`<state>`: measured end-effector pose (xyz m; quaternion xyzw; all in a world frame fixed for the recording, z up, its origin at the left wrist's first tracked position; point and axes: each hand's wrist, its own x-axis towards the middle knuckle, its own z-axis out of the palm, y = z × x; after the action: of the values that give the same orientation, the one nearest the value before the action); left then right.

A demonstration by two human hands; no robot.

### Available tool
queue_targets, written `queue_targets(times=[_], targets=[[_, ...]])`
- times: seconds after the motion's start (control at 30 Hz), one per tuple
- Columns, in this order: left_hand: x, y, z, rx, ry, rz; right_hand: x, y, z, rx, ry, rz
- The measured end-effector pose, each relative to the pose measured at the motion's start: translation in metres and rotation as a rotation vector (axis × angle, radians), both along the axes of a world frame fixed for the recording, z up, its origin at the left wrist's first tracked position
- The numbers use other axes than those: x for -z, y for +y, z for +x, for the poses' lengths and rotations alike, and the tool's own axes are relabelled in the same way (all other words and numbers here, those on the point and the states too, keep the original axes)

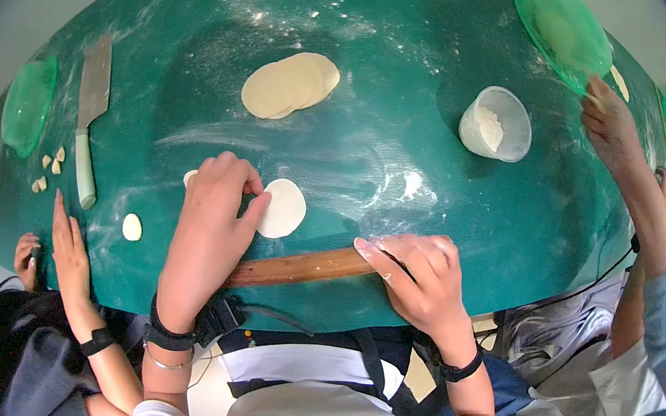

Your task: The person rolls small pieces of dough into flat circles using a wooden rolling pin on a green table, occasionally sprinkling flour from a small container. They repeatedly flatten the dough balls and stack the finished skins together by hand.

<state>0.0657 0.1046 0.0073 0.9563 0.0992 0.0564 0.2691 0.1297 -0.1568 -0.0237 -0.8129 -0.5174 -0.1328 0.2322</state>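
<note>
A small flat round of dough (282,210) lies on the green mat (375,154). My left hand (215,220) pinches its left edge between thumb and fingers. A pale piece (189,177) peeks out behind that hand, mostly hidden. Close in front of me is a wooden rolling pin (302,271), slanted up to the right; my right hand (422,283), dusted with flour, grips its right end. The pin's left end is hidden by my left wrist. Beyond the round sits an overlapping stack of rolled dough rounds (282,88).
A clear cup of flour (496,122) stands at right. Left are a cleaver (93,99), a dough piece (132,227), smaller bits (59,154) and a green plate (27,106). Another person's hand (71,246) rests nearby; a co-worker's hand (611,120) holds a green dish (562,31).
</note>
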Motion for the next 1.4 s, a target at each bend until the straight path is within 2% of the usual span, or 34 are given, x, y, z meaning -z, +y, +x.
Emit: queue_targets(times=[0.17, 0.37, 0.47, 0.57, 0.67, 0.77, 0.9, 0.93, 1.03, 1.07, 1.17, 1.27, 1.4], targets=[[-0.003, -0.001, 0.000, 0.021, -0.007, 0.001, 0.002, 0.001, -0.001, 0.005, -0.009, 0.025], [0.001, -0.001, 0.004, -0.072, 0.007, -0.517, 0.003, 0.000, 0.000, 0.006, 0.019, 0.019], [0.004, -0.006, 0.009, -0.136, -0.047, -0.505, 0.002, -0.001, 0.001, -0.004, 0.019, 0.005], [0.001, -0.009, 0.014, -0.089, 0.013, -0.483, 0.003, 0.000, 0.000, -0.004, 0.026, 0.028], [0.006, -0.006, 0.017, -0.176, -0.162, -0.218, 0.004, -0.002, 0.000, -0.007, 0.036, 0.012], [0.005, -0.003, 0.020, -0.081, -0.349, 0.142, 0.004, -0.002, 0.000, 0.000, 0.023, 0.015], [0.010, -0.014, 0.018, 0.273, -0.324, 0.158, 0.002, -0.002, 0.001, 0.001, 0.050, 0.008], [0.007, -0.017, 0.014, 0.362, -0.199, 0.036, 0.001, -0.001, 0.001, 0.002, 0.053, 0.007], [-0.010, -0.022, 0.010, 0.305, -0.104, 0.099, 0.000, -0.003, 0.003, 0.001, 0.062, 0.000], [-0.009, -0.017, 0.005, 0.303, 0.033, 0.181, 0.000, -0.003, 0.003, -0.001, 0.066, -0.002], [-0.006, -0.014, -0.002, 0.337, 0.216, 0.110, -0.002, -0.003, 0.004, -0.009, 0.086, -0.017], [-0.004, -0.008, 0.002, 0.459, 0.237, 0.040, -0.001, -0.004, 0.005, -0.022, 0.070, -0.015], [-0.002, -0.006, 0.025, 0.612, 0.217, 0.161, 0.001, -0.004, 0.007, -0.023, 0.071, 0.001]])
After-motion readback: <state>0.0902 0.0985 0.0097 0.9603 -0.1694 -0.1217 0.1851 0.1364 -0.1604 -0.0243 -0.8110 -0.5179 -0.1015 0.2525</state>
